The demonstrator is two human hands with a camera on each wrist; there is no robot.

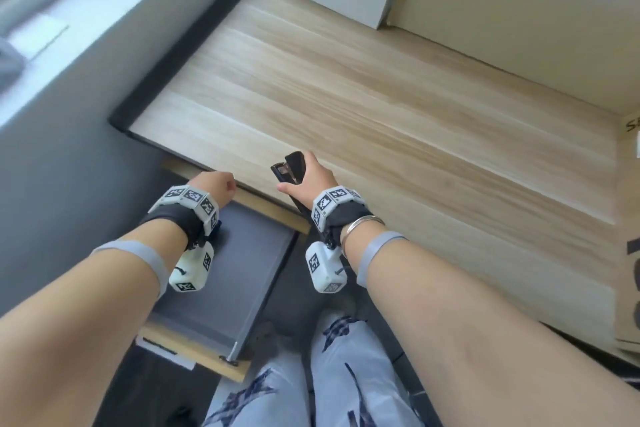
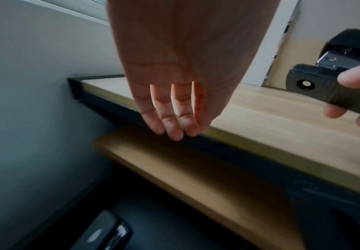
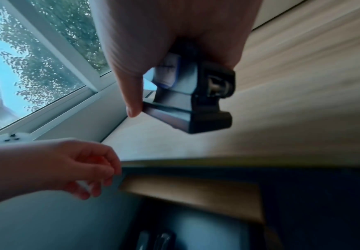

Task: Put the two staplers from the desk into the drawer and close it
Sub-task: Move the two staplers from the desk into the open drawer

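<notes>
Black stapler (image 1: 290, 170) is held clamped in the right hand (image 1: 313, 180) above the desk (image 1: 381, 107) edge, presumably for lowering into the open drawer (image 1: 249, 253), while the left hand (image 1: 213, 185) hangs relaxed and empty.

Daylight from window (image 3: 35, 55) at left; wrist views motion-blurred, lower areas dim; head view edges warped.

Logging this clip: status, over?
Right hand grips black stapler at desk edge. Left hand empty, loose. Drawer open. Path clear.
</notes>
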